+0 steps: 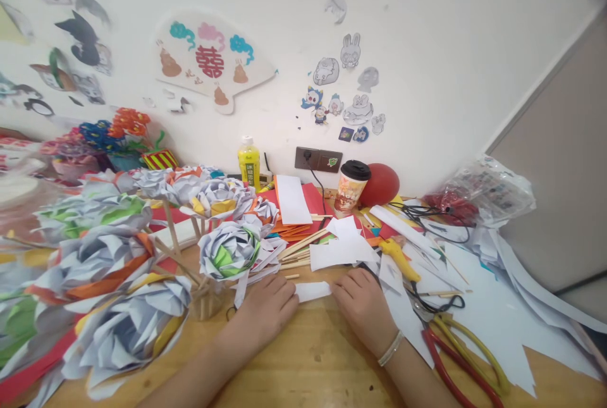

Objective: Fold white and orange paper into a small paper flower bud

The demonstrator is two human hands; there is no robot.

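Observation:
A folded white paper strip (313, 291) lies on the wooden table between my two hands. Its left end is under the curled fingers of my left hand (269, 302), and my right hand (361, 300) grips the other end. Both thumbs are mostly hidden. Just beyond the strip are cut white paper pieces (344, 250) and several thin wooden sticks (301, 245). A white paper flower with green petals (230, 250) stands left of my left hand. To the right of my right hand lie scissors (462, 357) with red and yellow handles and a yellow glue gun (399, 257).
Several large paper flowers (128, 326) crowd the left side. At the back stand a yellow drink bottle (249, 164), a lidded paper cup (351, 190) and a red balloon (382, 184). White sheets (478, 313) cover the right; black cables (427, 212) run near the wall.

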